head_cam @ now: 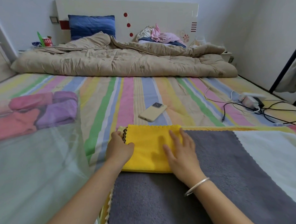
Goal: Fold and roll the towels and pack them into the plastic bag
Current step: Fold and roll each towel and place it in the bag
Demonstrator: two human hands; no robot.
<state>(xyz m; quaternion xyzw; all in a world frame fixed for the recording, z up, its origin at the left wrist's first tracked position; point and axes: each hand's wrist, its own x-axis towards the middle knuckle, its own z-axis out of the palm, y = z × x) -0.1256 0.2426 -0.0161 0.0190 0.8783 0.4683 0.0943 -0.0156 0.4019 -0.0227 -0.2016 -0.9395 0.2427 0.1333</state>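
A folded yellow towel [148, 145] lies on a spread grey towel [229, 159] near the bed's front. My left hand [119, 148] grips the yellow towel's left edge, fingers curled round the layered scalloped edges. My right hand [180, 152] lies flat on the towel's right part, fingers straight and pressing down. A white towel [271, 154] lies under the grey one at the right. A clear plastic bag [36, 157] spreads over the bed's left side, and inside its far end sit rolled pink towels [18, 114] and purple towels [60, 110].
A beige phone [152, 111] lies on the striped sheet [110, 99] just beyond the yellow towel. A power strip [251, 100] with tangled cables sits at the right. A bunched tan quilt [125, 62], a blue pillow and a heap of clothes fill the bed's far end.
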